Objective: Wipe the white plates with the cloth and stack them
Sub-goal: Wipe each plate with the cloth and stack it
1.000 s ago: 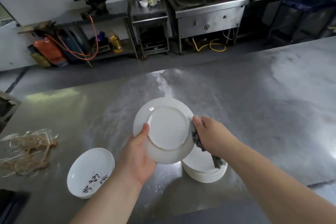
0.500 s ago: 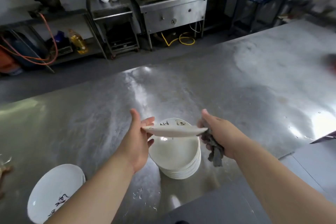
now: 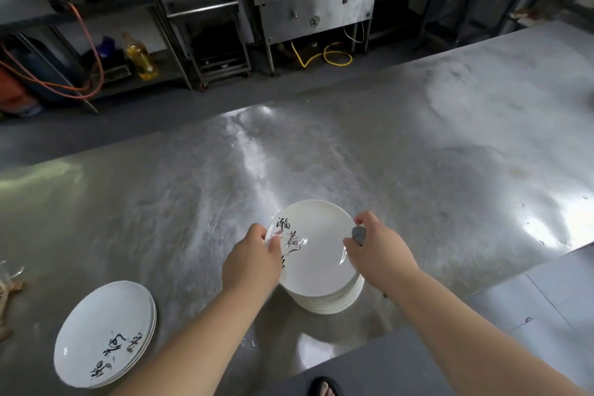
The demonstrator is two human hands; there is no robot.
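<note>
White top plate (image 3: pixel 316 254), face up, on or just above right stack (image 3: pixel 331 300) by bench (image 3: pixel 418 154) near edge. Your left hand (image 3: pixel 252 262) pinches left rim. Your right hand (image 3: pixel 377 254) pinches right rim, grey cloth (image 3: pixel 359 234) bunched in fingers. Two-sided hold likely for centring. Count: two stacks, left stack (image 3: pixel 103 331) at near-left corner; one cloth; plates per stack unclear.

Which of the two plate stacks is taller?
The central stack, whose top plate the left hand and right hand hold; the lower-left stack is shorter, untouched.
</note>
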